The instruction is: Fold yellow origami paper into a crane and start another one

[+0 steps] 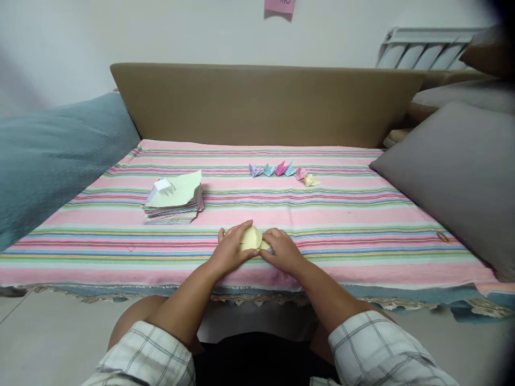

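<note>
A pale yellow sheet of paper (251, 238), partly folded and curling upward, lies between my hands near the front of the striped cloth. My left hand (233, 247) grips its left side, thumb along the near edge and fingers over the far side. On the right, my right hand (280, 247) pinches the paper's right end between thumb and fingers. The fingers hide part of the folds. Beyond my hands stands a row of several small folded paper cranes (280, 169) in purple, blue, pink and yellow.
A stack of coloured paper (174, 201) sits at the left, with a small white plug-like object (164, 186) on top. A blue cushion (60, 155) flanks the left side and grey pillows (454, 171) the right. A small brown loop (443, 237) lies near the pillow.
</note>
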Demonstrator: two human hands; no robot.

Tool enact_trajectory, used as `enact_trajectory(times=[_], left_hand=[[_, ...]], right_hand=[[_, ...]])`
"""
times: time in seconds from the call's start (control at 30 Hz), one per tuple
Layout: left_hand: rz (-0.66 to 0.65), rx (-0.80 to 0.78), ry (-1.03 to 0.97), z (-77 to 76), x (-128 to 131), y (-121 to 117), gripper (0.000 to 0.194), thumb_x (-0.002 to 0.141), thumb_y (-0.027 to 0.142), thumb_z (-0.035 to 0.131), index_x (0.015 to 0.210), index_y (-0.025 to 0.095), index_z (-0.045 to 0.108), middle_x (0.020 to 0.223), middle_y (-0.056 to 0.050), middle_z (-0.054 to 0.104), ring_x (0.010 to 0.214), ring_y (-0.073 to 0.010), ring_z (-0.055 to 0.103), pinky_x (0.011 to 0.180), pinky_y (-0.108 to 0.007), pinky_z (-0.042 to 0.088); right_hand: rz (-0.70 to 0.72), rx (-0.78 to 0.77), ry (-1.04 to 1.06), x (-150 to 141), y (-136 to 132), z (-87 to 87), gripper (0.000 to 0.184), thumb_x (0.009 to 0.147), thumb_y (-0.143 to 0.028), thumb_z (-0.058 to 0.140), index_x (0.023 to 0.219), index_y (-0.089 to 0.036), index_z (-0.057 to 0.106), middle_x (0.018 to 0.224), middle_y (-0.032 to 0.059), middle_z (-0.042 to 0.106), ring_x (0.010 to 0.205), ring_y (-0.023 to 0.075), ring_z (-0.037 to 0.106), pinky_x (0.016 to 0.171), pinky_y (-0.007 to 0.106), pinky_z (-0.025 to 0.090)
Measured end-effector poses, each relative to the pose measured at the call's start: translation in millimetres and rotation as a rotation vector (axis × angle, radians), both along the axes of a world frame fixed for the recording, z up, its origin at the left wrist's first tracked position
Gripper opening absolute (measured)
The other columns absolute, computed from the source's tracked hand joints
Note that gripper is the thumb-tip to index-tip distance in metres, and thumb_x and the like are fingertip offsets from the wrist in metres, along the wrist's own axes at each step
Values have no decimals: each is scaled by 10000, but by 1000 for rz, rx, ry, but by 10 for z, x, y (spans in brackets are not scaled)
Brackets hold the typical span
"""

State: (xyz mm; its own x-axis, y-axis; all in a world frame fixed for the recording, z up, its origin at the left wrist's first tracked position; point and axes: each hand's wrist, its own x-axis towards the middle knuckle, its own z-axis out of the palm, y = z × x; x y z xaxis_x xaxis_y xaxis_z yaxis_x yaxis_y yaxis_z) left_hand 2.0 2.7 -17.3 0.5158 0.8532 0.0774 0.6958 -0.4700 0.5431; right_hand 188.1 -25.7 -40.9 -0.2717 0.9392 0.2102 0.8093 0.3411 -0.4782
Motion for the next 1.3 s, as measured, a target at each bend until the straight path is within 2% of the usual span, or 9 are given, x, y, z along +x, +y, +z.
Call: enact_trajectory(times=[0.23,0.5,0.57,0.63,0.73,0.87,1.03,1.3], left_hand=[[-6,-6,-28,-10,2,3,689,761,396,606,1348,319,253,1379,-70,436,1274,-244,372,1058,-558,41],[19,-5,-90,-41,32,37,705,732,404,642,1328,294,283,1286,-65,538,1240,-222,424,1073,-529,62],[34,12,-90,-50,38,51,630,717,409,656,1266,280,375,1260,-60,558,1207,-220,460,1078,-515,98],[28,35,-77,-61,38,69,465,711,418,661,1122,267,502,1272,-54,549,1189,-221,478,1078,-505,138],[-27,51,-31,-67,29,90,304,739,440,632,973,249,595,1335,-66,489,1226,-236,442,1071,-523,159],[-83,52,26,-53,17,93,371,785,476,572,1085,260,604,1394,-98,413,1267,-258,391,1062,-560,144],[-111,69,86,-33,15,74,380,814,493,525,1122,284,601,1421,-88,373,1271,-271,378,1054,-575,143],[-121,116,126,-7,39,67,369,821,469,527,1137,292,595,1367,-59,458,1174,-269,456,1029,-558,204]], right_hand=[[-9,26,-84,-20,-26,23,165,821,-243,512,948,-179,598,996,64,545,903,202,467,803,324,367],[-34,38,-58,-20,9,-26,172,803,-234,509,947,-173,581,932,59,547,859,203,467,769,316,364],[-26,40,-47,-13,14,-35,173,801,-238,507,943,-176,582,925,57,546,853,201,469,763,313,363],[-17,41,-36,-8,17,-41,179,799,-238,509,950,-177,583,932,55,548,857,199,471,767,309,363],[-16,40,-32,-4,17,-44,203,797,-236,517,981,-177,579,941,55,552,871,199,475,782,308,363],[-25,38,-35,-7,12,-45,223,802,-247,523,1003,-168,579,947,59,555,878,201,478,795,311,365],[-29,42,-31,-13,7,-37,230,800,-246,528,1014,-177,580,928,51,556,870,197,484,790,309,368],[-40,34,64,-6,32,-35,224,772,-238,555,983,-164,559,931,58,583,896,202,507,797,308,387]])
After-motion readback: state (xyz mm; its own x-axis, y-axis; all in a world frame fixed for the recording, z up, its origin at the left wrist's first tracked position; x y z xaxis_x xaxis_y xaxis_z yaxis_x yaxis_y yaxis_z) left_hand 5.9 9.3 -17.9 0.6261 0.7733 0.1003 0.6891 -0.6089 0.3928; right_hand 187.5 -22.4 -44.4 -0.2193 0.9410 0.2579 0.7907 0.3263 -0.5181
